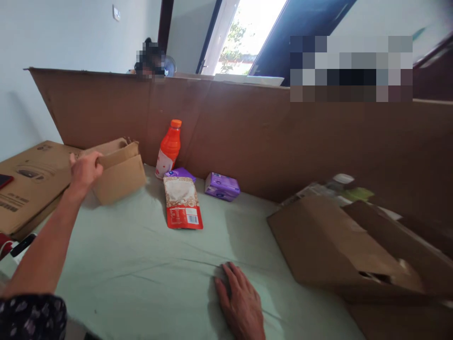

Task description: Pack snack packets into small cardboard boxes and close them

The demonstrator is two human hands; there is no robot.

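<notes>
The left hand (86, 169) grasps the small box (122, 178) by its rim, left of the bottle (170, 147), apparently positioning it, the next move wanting a steady grip, while the right hand (242, 300) rests unclenched on the surface (159, 288)

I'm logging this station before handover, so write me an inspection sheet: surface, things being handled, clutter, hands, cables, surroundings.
Surface: pale green cloth, lightly creased.
Things handled: small cardboard box, tilted.
Clutter: orange bottle, red-and-white pouch, two purple packs, flat carton at left, large cardboard box at right.
Hands: left hand grips the small cardboard box's edge; right hand lies palm-down on the cloth.
Cables: white cable at the left edge; where it leads, cannot tell.
Surroundings: cardboard partition behind; a person and open doorway beyond.
</notes>
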